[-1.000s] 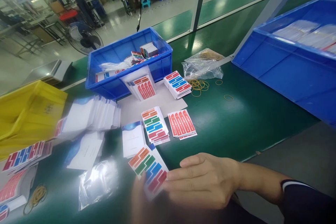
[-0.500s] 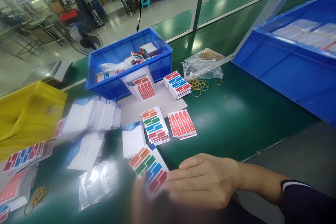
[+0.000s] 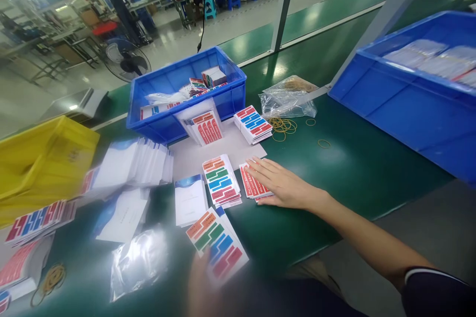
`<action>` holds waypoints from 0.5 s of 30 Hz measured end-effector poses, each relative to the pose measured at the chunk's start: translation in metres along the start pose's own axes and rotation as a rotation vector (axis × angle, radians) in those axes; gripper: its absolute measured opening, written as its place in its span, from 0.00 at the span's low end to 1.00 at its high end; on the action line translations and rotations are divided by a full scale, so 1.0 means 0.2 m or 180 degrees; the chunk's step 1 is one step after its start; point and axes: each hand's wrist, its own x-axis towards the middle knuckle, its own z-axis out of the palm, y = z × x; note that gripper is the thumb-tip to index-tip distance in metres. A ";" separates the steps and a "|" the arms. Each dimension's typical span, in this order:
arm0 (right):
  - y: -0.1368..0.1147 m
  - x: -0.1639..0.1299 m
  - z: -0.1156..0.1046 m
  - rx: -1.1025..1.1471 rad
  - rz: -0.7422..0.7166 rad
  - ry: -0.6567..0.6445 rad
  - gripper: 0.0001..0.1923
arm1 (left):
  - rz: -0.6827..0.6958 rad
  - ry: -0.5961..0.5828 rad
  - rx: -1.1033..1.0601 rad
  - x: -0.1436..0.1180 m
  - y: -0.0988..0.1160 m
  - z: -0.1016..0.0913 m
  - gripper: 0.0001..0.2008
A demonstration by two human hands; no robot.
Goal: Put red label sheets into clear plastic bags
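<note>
My right hand (image 3: 282,185) lies flat, fingers spread, on a small stack of red label sheets (image 3: 250,184) on the green table. My left hand (image 3: 199,285), blurred at the bottom edge, holds a stack of sheets with orange, green, blue and red labels (image 3: 217,245) from below. Just left of the red stack sits another multicolour label stack (image 3: 221,181), and a white booklet with a blue corner (image 3: 190,199) lies beside it.
A blue bin (image 3: 230,96) with more label sheets stands behind, and a large blue bin (image 3: 409,104) at the right. A yellow bin (image 3: 40,158) is at the left, by fanned white booklets (image 3: 134,161). Loose rubber bands (image 3: 282,125) and clear bags (image 3: 288,94) lie nearby.
My right hand let go of the multicolour sheets near my body and reached forward onto the red label stack. My left hand still holds the multicolour sheets.
</note>
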 end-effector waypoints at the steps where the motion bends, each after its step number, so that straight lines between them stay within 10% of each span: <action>1: 0.03 -0.01 0.03 0.0040 0.0048 -0.0095 0.46 | -0.0026 -0.0011 -0.0020 -0.01 0.00 0.01 0.21; 15: 0.27 0.02 0.23 0.1307 0.1617 0.0289 0.34 | -0.0287 -0.0118 -0.0049 -0.03 -0.07 0.10 0.24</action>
